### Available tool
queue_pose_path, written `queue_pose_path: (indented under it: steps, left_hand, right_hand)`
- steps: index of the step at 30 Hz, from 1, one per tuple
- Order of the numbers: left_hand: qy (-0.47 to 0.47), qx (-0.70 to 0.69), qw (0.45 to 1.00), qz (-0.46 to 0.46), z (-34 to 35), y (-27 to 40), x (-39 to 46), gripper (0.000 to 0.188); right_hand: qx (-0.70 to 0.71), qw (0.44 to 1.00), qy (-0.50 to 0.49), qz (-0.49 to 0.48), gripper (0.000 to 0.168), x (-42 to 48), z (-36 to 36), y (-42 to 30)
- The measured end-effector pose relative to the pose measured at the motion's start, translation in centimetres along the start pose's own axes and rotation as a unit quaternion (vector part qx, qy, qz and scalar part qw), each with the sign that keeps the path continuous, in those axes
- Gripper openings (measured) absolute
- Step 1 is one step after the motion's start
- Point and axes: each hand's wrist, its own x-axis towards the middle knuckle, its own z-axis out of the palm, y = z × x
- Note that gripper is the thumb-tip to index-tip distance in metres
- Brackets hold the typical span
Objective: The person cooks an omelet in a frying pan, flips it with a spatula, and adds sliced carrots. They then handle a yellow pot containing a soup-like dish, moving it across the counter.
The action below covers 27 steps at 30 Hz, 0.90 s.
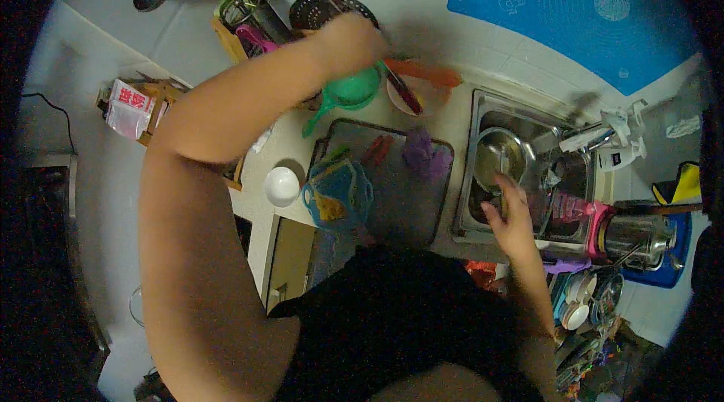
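My left hand, blurred and seen from its back, reaches to the rear counter. Its fingers are hidden, so its grip does not show. Beside it are a black perforated colander, a green plastic strainer or scoop with a handle, and a dark red rod-like object slanting from near the hand across a pale bowl. It is unclear whether the hand holds that object. Over the front part of the sink, my right hand has thumb and fingers apart, near a round metal bowl.
A framed dark worktop area bears a purple crumpled bag, reddish items and a bluish see-through bag. A white bowl stands left of it. The faucet is behind the sink; a metal pot is right.
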Motion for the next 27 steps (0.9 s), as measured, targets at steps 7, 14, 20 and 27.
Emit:
queue_pose_path:
  steps: [7, 14, 20, 27]
  left_hand:
    - [0.243, -0.174, 0.942, 0.156, -1.8, 13.8, -0.3, 0.012]
    - [0.327, -0.414, 0.808, -0.260, 6.4, 19.0, 0.1, 0.014]
    - [-0.078, -0.345, 0.839, -0.413, 16.1, 22.5, 0.4, 0.034]
    - [-0.114, -0.350, 0.824, -0.430, 16.2, 25.2, 1.3, 0.031]
  right_hand:
    - [0.168, 0.978, -0.105, 0.060, 0.058, 3.2, 4.6, -1.9]
    - [0.307, 0.910, -0.098, 0.262, 0.030, -1.2, 7.3, 5.3]
    - [0.331, 0.913, -0.107, 0.211, 0.022, -3.7, 6.0, 8.4]
    - [0.331, 0.901, -0.152, 0.237, 0.038, -5.1, 5.2, 9.4]
